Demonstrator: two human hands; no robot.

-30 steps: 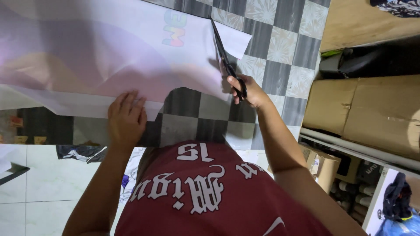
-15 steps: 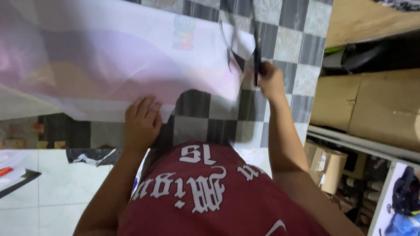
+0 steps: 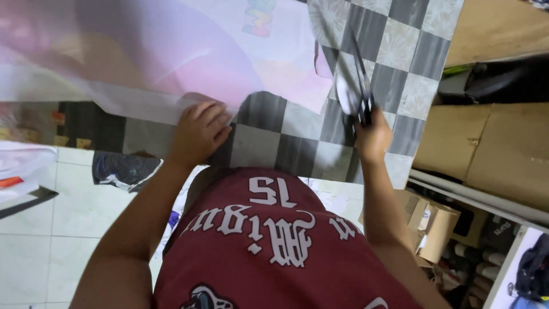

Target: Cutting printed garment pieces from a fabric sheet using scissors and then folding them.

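Observation:
A large sheet of pale pink and white printed paper [image 3: 143, 57] lies across a grey checked floor mat [image 3: 269, 140]. My left hand [image 3: 197, 131] presses flat on the sheet's near edge, fingers spread. My right hand [image 3: 372, 137] grips black scissors [image 3: 361, 86], blades pointing away from me over the mat, just right of the sheet's cut right edge. A small white offcut [image 3: 346, 94] sits by the blades. My red printed shirt fills the lower middle.
Brown cardboard boxes [image 3: 492, 149] stand at the right, with a wooden board [image 3: 497, 28] and dark items behind them. White floor tiles [image 3: 40, 240] lie at lower left, with a dark scrap [image 3: 123, 169] near the mat's edge.
My right hand with the scissors has moved right, off the sheet's edge and nearer me. My left hand has stayed pressed on the sheet's near edge.

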